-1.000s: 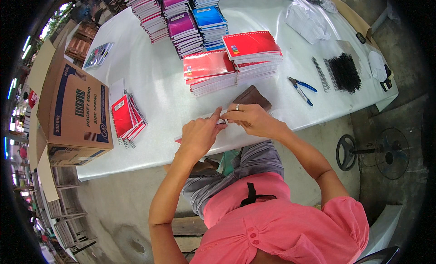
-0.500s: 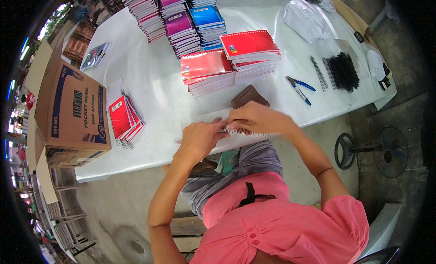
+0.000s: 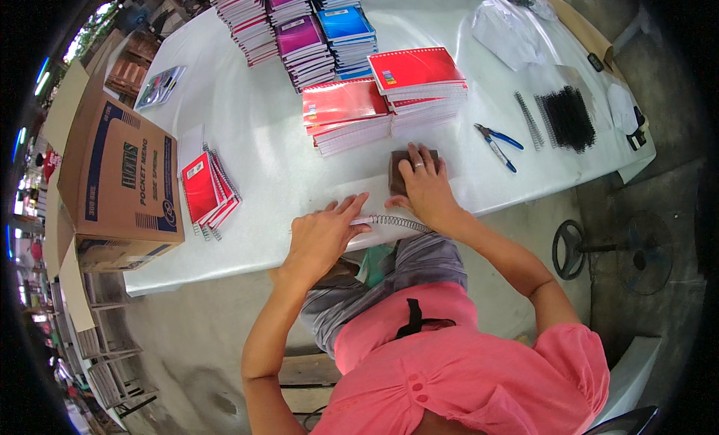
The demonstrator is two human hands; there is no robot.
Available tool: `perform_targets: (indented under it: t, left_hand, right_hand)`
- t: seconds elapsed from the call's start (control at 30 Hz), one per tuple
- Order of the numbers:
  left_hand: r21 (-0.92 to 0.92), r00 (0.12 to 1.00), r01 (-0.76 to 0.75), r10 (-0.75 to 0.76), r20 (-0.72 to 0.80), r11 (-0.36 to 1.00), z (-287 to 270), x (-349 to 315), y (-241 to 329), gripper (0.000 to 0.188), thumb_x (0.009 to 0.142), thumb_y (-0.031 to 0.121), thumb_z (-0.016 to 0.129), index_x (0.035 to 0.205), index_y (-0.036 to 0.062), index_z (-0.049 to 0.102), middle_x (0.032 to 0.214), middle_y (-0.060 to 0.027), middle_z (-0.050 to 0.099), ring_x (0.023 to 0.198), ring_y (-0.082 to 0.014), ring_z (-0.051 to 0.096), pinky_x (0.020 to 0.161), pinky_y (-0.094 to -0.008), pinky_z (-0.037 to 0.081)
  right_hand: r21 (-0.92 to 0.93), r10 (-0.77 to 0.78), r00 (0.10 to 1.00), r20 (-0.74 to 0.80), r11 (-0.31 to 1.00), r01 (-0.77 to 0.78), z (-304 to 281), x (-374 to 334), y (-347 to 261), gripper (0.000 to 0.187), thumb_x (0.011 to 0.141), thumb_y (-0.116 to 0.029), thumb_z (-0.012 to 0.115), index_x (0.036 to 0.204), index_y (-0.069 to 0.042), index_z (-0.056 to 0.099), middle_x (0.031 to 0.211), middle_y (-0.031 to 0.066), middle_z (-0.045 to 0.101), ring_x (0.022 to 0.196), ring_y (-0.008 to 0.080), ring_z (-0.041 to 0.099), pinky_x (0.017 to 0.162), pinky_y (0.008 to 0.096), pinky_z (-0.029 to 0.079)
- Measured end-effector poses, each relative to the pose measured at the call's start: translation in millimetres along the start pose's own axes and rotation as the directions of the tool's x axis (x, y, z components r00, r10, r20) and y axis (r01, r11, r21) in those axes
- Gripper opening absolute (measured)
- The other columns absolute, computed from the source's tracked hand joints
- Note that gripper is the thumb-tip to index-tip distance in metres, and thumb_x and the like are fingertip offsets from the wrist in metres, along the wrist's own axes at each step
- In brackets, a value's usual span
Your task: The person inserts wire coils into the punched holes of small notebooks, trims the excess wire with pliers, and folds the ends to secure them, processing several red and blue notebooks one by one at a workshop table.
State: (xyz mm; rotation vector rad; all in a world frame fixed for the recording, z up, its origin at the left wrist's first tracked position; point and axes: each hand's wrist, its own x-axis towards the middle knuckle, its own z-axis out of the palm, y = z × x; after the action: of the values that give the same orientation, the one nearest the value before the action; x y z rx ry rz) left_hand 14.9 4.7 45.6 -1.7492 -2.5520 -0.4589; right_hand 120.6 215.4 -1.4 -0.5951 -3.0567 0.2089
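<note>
Near the front edge of the table, my left hand (image 3: 322, 236) holds a thin paper pad by its edge. Most of the pad is hidden beneath the palm; only a white strip (image 3: 362, 221) shows between thumb and fingers. From that strip a dark wire spiral coil (image 3: 401, 221) runs right, curving toward my right wrist. My right hand (image 3: 427, 184) is spread over a brown block (image 3: 401, 182), gripping it between thumb and fingers. Just beyond the block stand stacks of red spiral notebooks (image 3: 416, 68).
Blue-handled pliers (image 3: 497, 146), a loose coil (image 3: 529, 120) and a bundle of black coils (image 3: 567, 118) lie right. A few red notebooks (image 3: 201, 186) with coils sit left, beside a cardboard box (image 3: 123, 177). Purple (image 3: 301, 35) and blue notebook stacks (image 3: 346, 25) stand at the back.
My right hand has left the pad's edge and taken hold of the brown block, which has turned and come slightly nearer. The coil's free length now shows.
</note>
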Motion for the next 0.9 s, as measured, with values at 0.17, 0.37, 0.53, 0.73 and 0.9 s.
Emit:
perform_targets:
  t: [0.17,0.37,0.53,0.73,0.9]
  left_hand:
    - [-0.105,0.933,0.109,-0.066,0.352,0.988,-25,3,6,0.069,0.088,0.044,0.062,0.147,0.0186,0.036,0.120,-0.0139,0.065,0.085,-0.0395,0.066,0.069,-0.0476,0.052]
    - [-0.070,0.915,0.228,-0.189,0.355,0.971,-24,13,5,0.096,0.083,0.046,0.068,0.154,0.0141,0.011,0.128,-0.0142,0.061,0.089,-0.0406,0.066,0.073,-0.0494,0.053]
    - [-0.089,0.924,0.231,-0.190,0.333,0.969,-20,20,0,0.106,0.081,0.046,0.070,0.155,0.0145,0.001,0.133,-0.0140,0.058,0.094,-0.0412,0.066,0.076,-0.0501,0.054]
    - [-0.076,0.909,0.270,-0.228,0.347,0.960,-26,24,3,0.109,0.077,0.050,0.072,0.156,0.0176,0.004,0.125,-0.0140,0.063,0.089,-0.0412,0.067,0.073,-0.0484,0.054]
    - [-0.090,0.965,0.211,-0.193,0.176,0.973,-19,12,-8,0.105,0.076,0.055,0.071,0.156,0.0186,0.013,0.109,-0.0153,0.069,0.083,-0.0389,0.068,0.065,-0.0463,0.053]
  right_hand:
    - [0.605,-0.423,0.904,-0.063,0.704,0.372,-40,20,38,0.064,0.079,-0.041,0.074,0.128,-0.005,0.051,0.130,0.0154,0.057,0.119,0.0295,0.055,0.098,0.0438,0.044]
    - [0.964,-0.801,0.591,0.101,0.225,0.141,-55,38,27,0.054,0.085,-0.035,0.071,0.129,-0.007,0.062,0.133,0.0155,0.059,0.125,0.0292,0.054,0.105,0.0383,0.038]
    - [0.963,-0.832,0.485,-0.270,-0.242,0.120,-52,48,18,0.053,0.086,-0.037,0.069,0.129,-0.007,0.063,0.136,0.0158,0.057,0.125,0.0300,0.054,0.106,0.0395,0.038]
    - [0.912,-0.787,0.504,-0.355,-0.411,0.001,-40,50,14,0.049,0.084,-0.034,0.071,0.128,-0.011,0.065,0.141,0.0233,0.050,0.125,0.0368,0.053,0.107,0.0462,0.037]
    - [0.981,-0.839,0.519,-0.161,-0.081,0.173,-42,57,10,0.049,0.083,-0.034,0.074,0.125,-0.011,0.067,0.140,0.0241,0.050,0.127,0.0367,0.052,0.106,0.0456,0.038]
